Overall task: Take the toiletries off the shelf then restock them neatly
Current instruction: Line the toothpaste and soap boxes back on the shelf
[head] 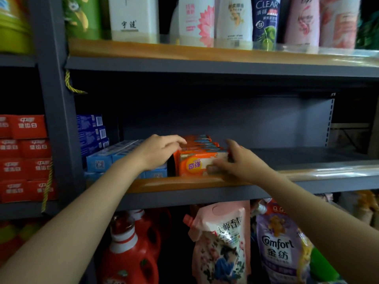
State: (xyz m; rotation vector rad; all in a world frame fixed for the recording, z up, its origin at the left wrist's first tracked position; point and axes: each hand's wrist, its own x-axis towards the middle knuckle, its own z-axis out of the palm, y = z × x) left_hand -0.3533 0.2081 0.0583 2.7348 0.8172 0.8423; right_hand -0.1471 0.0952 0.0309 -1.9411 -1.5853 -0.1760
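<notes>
We see dim scene, shelf recess [225, 119] in deep shadow. Glare on shelf lip [332, 173] at 3 o'clock. Right hand [242, 160] motion-blurred. Wide-angle bending toward edges, 1 o'clock bottles [336, 21] soft.

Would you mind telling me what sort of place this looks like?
Probably a small shop's toiletries aisle: grey metal shelving stocked with shampoo bottles, stacked toothpaste boxes and detergent refill pouches.
</notes>
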